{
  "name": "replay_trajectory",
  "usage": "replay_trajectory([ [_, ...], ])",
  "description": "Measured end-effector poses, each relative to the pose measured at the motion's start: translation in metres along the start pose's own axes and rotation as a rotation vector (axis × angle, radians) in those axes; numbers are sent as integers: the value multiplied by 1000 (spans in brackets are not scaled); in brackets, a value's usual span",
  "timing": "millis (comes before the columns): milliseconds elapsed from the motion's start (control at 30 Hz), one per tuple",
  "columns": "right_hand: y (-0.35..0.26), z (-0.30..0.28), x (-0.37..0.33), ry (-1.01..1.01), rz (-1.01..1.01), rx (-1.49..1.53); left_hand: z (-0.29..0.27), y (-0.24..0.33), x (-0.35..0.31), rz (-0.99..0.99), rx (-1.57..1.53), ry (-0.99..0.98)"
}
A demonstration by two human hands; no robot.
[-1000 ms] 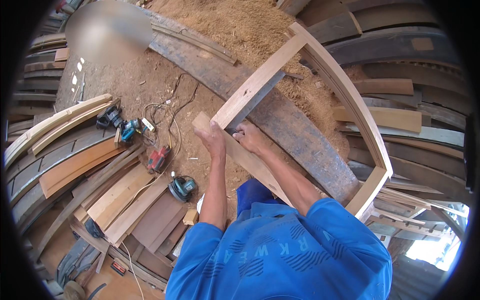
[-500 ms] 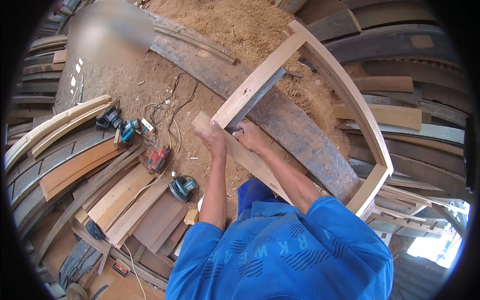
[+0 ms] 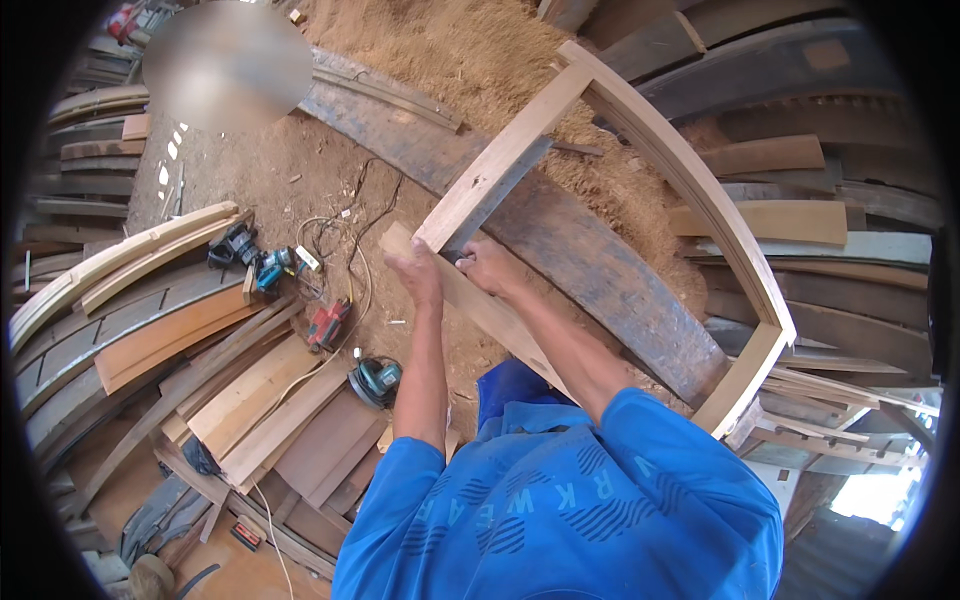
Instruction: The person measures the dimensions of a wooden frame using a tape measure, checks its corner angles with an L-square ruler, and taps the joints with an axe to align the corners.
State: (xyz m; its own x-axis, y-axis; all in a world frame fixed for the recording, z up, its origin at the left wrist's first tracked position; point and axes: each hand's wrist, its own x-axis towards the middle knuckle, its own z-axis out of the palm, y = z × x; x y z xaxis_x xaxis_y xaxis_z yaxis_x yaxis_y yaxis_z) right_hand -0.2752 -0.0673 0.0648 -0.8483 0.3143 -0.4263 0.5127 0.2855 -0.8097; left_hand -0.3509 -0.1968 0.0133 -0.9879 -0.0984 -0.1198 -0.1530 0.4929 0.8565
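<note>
A pale wooden frame (image 3: 690, 175) with one curved side lies in front of me, spanning from the upper middle to the lower right. Its near rail (image 3: 500, 310) meets a cross rail (image 3: 500, 165) at the left corner. My left hand (image 3: 418, 275) is closed around the end of the near rail, at that corner. Along the inner side of the cross rail lies a flat grey metal strip, like a square's blade (image 3: 507, 195). At the strip's near end, inside the corner, my right hand (image 3: 488, 265) has curled fingers around something dark; the fingers partly hide it.
A long stained plank (image 3: 600, 250) runs under the frame. Corded power tools, including a teal one (image 3: 375, 380) and a red one (image 3: 328, 322), sit on the floor at left. Stacked boards (image 3: 270, 400) line the left; more timber (image 3: 780, 220) lies right. Sawdust (image 3: 440, 60) is heaped beyond.
The whole view has shifted slightly. Both hands stay at the left corner of the frame, with the right fingers moved a little around the dark thing.
</note>
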Motion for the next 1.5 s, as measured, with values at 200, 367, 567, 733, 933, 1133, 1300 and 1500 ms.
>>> replay_trajectory([
  [200, 32, -20, -53, 22, -77, 75, -8, -8, 7, -107, 99, -5],
  [367, 121, -82, -134, 64, -31, -20, -3, 0, 9, -75, 151, -6],
  [567, 223, -136, -231, 229, 165, -74, -37, -42, 13, -188, -340, -77],
  [733, 257, -180, -312, 247, 349, -222, -13, 7, -94, -376, -269, -165],
  [933, 261, -200, -385, 451, 283, -116, -8, 5, -158, -468, -316, -288],
  [1133, 277, -236, -467, 793, 260, 119, -19, -11, -147, -182, 326, -203],
  [1300, 267, -252, -515, 839, 333, 220, 32, 64, -262, 842, 595, -576],
  [1500, 189, -218, -469, 775, 12, 376, 68, 148, -479, 533, -192, -1458],
])
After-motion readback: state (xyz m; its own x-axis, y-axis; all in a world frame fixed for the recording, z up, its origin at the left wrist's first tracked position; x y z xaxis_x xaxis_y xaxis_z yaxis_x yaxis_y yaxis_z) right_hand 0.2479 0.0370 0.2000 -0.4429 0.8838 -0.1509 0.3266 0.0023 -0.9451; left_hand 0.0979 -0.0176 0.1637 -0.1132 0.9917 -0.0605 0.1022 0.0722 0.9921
